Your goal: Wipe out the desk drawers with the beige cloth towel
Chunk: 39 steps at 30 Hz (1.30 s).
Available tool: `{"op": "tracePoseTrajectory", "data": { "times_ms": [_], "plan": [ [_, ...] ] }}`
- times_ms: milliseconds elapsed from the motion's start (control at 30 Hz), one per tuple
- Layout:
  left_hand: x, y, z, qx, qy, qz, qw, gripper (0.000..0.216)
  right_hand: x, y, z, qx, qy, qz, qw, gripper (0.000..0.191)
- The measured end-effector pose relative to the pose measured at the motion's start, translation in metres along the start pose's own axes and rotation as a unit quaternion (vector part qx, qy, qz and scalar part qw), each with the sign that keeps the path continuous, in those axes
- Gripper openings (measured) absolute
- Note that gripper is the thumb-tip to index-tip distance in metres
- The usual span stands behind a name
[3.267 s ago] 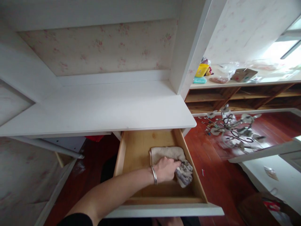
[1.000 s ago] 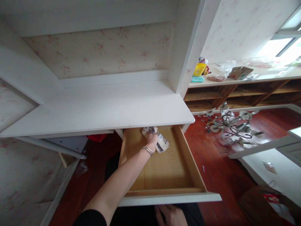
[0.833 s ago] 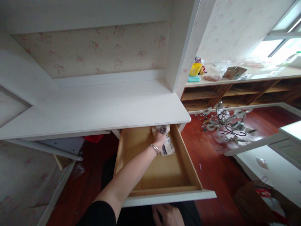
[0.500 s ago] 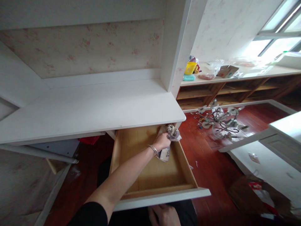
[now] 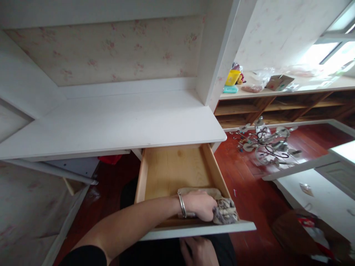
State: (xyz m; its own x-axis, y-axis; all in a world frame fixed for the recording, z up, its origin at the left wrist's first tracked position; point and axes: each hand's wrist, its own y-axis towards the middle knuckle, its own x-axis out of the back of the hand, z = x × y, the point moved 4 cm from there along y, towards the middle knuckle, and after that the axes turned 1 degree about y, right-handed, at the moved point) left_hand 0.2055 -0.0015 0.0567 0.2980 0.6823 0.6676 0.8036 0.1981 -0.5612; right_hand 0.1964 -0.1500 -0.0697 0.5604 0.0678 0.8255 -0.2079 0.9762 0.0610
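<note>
A white desk [image 5: 116, 125] has its wooden drawer [image 5: 142, 177] pulled out. My left hand [image 5: 200, 205], with a metal bangle at the wrist, is inside the drawer at its front right corner. It is closed on a crumpled grey patterned cloth [image 5: 226, 212] that presses against the inner front wall and floor of the drawer. My right hand [image 5: 198, 252] is low under the drawer's white front panel, partly out of view. Whether it grips anything cannot be made out.
A metal chandelier [image 5: 267, 146] lies on the red wood floor to the right. Behind it, a low wooden shelf [image 5: 277, 107] carries a yellow container [image 5: 232, 77], bags and a cardboard box. A white cabinet [image 5: 318, 192] and a brown bag [image 5: 302, 229] stand at the right.
My left hand has drawn the cloth from the back of the drawer, under the desk edge, to the front right corner. The view has shifted slightly.
</note>
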Motion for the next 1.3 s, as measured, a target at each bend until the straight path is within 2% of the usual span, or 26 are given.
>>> {"op": "tracePoseTrajectory", "data": {
  "times_ms": [133,233,333,400,500,600,767,833,1067,1167,1300],
  "plan": [
    [0.000,-0.018,0.018,0.027,0.016,0.009,0.999,0.020,-0.001,0.000,-0.002,0.001,0.003,0.015,1.000,0.026],
    [-0.008,-0.038,0.044,0.040,0.036,0.027,0.998,0.008,-0.003,0.001,-0.003,0.005,-0.002,0.020,1.000,0.029],
    [-0.016,-0.064,0.070,0.071,0.066,0.059,0.993,0.016,-0.005,0.000,-0.006,0.009,-0.002,0.013,1.000,0.036],
    [-0.017,-0.080,0.084,0.087,0.107,0.083,0.987,0.014,-0.006,-0.001,-0.007,0.019,0.002,0.018,1.000,0.037],
    [-0.018,-0.099,0.096,0.071,0.162,0.088,0.980,0.007,-0.005,-0.001,-0.009,0.036,-0.004,0.036,0.999,0.035],
    [-0.027,-0.110,0.106,0.057,0.182,0.046,0.980,0.006,-0.003,0.000,-0.008,0.031,-0.013,0.045,0.998,0.035],
    [-0.039,-0.117,0.139,0.107,0.222,-0.031,0.969,0.007,-0.003,0.000,-0.006,0.020,-0.016,0.041,0.999,0.034],
    [-0.032,-0.115,0.153,0.131,0.238,-0.057,0.961,0.014,-0.004,-0.001,-0.006,0.015,-0.015,0.040,0.999,0.035],
    [0.017,-0.111,0.197,0.214,0.295,-0.160,0.917,0.022,-0.007,-0.003,-0.010,0.012,-0.017,0.046,0.999,0.034],
    [0.021,-0.119,0.206,0.205,0.313,-0.211,0.903,0.022,-0.007,-0.003,-0.010,0.009,-0.012,0.047,0.999,0.034],
    [0.014,-0.135,0.209,0.183,0.330,-0.264,0.888,0.022,-0.005,-0.002,-0.007,0.004,-0.005,0.041,0.999,0.034]
  ]
}}
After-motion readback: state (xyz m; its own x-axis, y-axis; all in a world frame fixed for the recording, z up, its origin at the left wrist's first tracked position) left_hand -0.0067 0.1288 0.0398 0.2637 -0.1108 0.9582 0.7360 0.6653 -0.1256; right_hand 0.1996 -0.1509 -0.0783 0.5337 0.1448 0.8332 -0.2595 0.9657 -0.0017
